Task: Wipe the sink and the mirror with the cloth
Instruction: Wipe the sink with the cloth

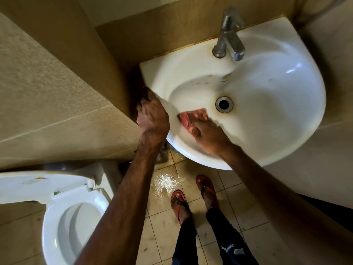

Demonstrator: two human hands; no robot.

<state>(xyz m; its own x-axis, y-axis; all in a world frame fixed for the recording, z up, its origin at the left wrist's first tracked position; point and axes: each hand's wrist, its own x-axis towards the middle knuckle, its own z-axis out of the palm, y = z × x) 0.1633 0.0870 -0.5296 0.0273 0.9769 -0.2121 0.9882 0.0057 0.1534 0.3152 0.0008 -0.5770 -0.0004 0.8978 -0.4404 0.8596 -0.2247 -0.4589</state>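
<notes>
1. Head view showed the right hand (208, 136) pressing flat, fingers extended, on the cloth (193, 117) inside the sink (277, 111), just beside the drain (223, 104); the left hand (152, 119) curled over the sink's left rim.
2. A slip looked possible: the wet floor (164, 181) shone beside the sandals (208, 188), and the person seemed to lean on that rim.
3. The toilet-lid sticker (32, 181) and trouser logo (227, 247) were too small to read; the mirror was out of view.

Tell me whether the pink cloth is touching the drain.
Apart. The head view shows a bare strip of sink between the cloth and the drain.
</notes>
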